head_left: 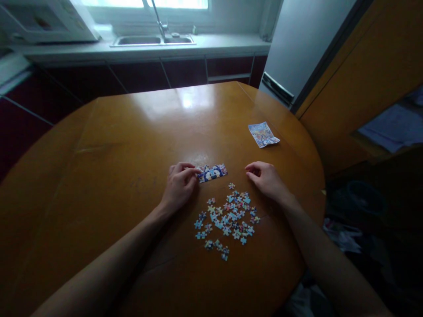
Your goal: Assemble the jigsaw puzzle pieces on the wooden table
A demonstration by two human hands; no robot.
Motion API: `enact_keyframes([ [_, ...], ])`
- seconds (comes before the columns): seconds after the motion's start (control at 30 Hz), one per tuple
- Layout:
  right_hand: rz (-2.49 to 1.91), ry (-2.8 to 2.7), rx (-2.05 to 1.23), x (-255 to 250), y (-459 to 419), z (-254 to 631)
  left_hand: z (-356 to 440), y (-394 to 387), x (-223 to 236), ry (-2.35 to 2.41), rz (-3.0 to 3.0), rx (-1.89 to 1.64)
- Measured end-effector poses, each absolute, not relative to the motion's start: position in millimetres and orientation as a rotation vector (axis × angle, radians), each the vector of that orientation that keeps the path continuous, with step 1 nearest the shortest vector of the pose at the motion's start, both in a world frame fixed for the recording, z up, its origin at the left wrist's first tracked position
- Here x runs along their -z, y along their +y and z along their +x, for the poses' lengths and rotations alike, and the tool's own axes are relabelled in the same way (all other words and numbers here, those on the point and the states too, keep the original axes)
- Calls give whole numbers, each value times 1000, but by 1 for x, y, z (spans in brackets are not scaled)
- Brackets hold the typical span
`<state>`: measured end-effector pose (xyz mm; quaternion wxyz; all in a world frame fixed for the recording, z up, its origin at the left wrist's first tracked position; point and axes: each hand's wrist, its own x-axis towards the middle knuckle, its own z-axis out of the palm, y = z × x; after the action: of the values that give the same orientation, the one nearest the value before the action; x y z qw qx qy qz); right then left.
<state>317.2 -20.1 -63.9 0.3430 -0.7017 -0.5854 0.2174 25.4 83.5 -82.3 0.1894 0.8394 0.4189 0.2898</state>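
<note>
A joined strip of jigsaw puzzle (212, 173) lies on the wooden table, with a blue and white cartoon face on it. My left hand (180, 182) rests at its left end, index finger stretched out and touching the edge. To the right of the strip is my right hand (266, 178), fingers curled, with a gap between thumb and index finger and nothing visible in it. Between my forearms, loose jigsaw pieces (233, 215) are scattered in a pile. One single piece (231, 186) sits just above the pile, close to the strip.
A creased picture sheet (263, 134) lies on the right of the table (132, 132). Beyond the table's far edge stand a counter with a sink (139, 40), a microwave (46, 20) and a fridge (300, 44). Bags (343, 235) are on the floor at right.
</note>
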Motion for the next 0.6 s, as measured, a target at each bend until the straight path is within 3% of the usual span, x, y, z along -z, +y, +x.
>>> enact_keyframes([
  [0.3,-1754,-1826,-754,32,-75,296,25,83,82,1181,2323,-819],
  [0.6,-1919,-1968,-669,38,-100,277,27,82,79,1187,2339,-811],
])
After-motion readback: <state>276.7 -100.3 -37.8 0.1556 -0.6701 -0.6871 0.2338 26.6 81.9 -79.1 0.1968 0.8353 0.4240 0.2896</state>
